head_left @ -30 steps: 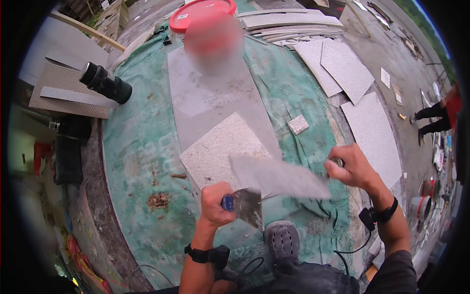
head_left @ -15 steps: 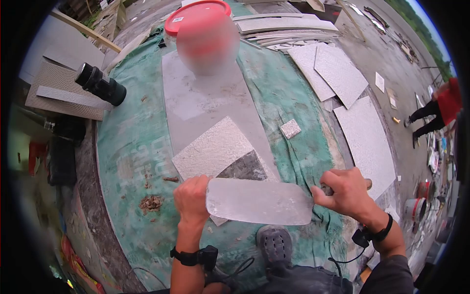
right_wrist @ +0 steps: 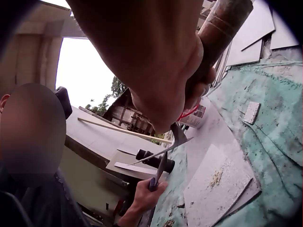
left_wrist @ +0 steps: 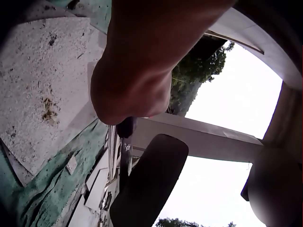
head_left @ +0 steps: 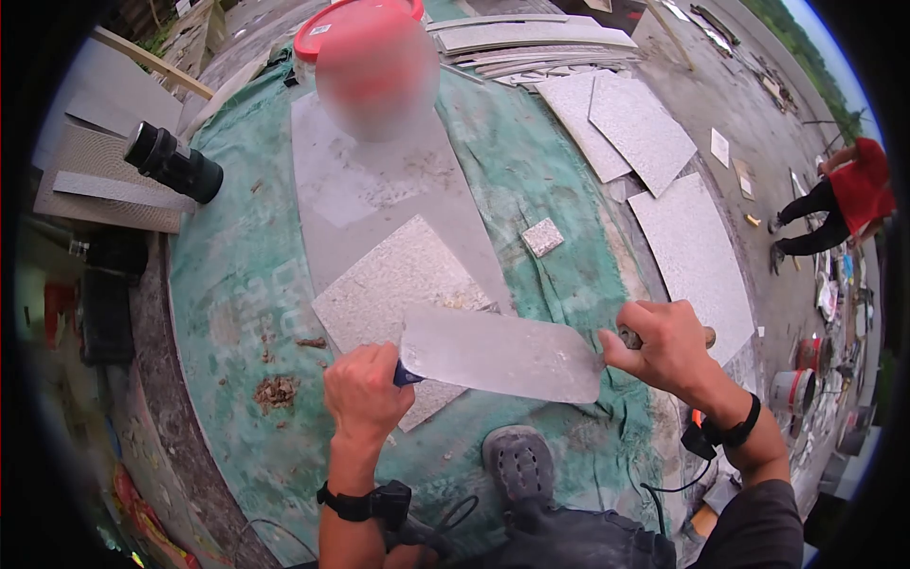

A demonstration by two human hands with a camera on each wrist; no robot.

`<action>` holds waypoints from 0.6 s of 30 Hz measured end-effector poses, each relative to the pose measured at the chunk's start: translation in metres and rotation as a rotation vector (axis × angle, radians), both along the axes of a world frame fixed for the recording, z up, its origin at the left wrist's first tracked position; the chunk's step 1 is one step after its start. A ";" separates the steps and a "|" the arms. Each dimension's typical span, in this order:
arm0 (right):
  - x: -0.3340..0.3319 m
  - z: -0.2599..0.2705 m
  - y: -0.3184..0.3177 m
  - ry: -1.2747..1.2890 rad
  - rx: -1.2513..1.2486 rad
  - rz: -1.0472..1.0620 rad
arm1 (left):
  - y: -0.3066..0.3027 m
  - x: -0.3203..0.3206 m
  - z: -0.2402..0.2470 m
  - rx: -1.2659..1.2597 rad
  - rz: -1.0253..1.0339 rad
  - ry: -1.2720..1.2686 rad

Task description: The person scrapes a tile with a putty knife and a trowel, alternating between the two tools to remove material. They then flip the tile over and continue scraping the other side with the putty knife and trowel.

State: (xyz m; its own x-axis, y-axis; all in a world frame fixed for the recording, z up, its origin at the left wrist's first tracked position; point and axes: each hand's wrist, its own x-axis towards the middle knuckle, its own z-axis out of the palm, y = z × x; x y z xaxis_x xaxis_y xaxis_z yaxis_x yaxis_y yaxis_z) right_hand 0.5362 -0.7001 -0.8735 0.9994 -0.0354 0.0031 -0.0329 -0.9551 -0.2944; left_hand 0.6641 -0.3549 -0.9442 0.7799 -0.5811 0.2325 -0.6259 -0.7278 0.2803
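Observation:
My right hand (head_left: 664, 351) grips the wooden handle (right_wrist: 222, 28) of a plastering trowel, whose long pale blade (head_left: 502, 356) reaches left. My left hand (head_left: 368, 394) is curled round the blue handle (head_left: 408, 376) of a putty knife. The trowel blade hides most of the knife's blade in the head view. From the right wrist, the knife blade (right_wrist: 161, 168) crosses close to the trowel's edge. Both tools are held above a square, rough-faced panel (head_left: 393, 275) with crumbs on it, lying on a long grey board (head_left: 332, 228).
A red-lidded bucket (head_left: 313, 33) stands at the board's far end. Green cloth (head_left: 237, 266) covers the ground, with a small square piece (head_left: 543, 237) and debris (head_left: 275, 392). More panels (head_left: 697, 256) lie right. A black cylinder (head_left: 180, 163) stands left; a person in red (head_left: 858, 190) is far right.
The trowel swung left, to the putty knife, then rose slightly with its blade tilting. The knife's blade, earlier plainly seen, is now mostly behind the trowel. The person in red moved further into view.

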 end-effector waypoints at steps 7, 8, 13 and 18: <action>-0.004 0.014 0.012 0.046 0.044 0.093 | -0.002 0.002 0.001 -0.214 -0.020 0.096; 0.000 0.011 0.009 0.056 0.042 0.082 | -0.002 0.002 0.001 -0.158 -0.029 0.057; 0.014 -0.009 -0.039 0.074 0.032 -0.188 | -0.006 -0.006 0.002 -0.179 -0.034 0.056; 0.007 -0.023 -0.035 0.098 0.483 -0.331 | 0.005 -0.003 -0.016 -0.018 0.064 0.079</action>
State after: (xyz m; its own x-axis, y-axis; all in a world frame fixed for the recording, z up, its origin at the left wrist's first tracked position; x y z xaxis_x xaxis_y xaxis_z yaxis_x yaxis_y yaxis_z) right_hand 0.5434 -0.7354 -0.8969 0.9297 -0.3199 -0.1825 -0.3552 -0.6481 -0.6736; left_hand 0.6615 -0.3502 -0.9602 0.8317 -0.5256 0.1789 -0.5535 -0.7602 0.3401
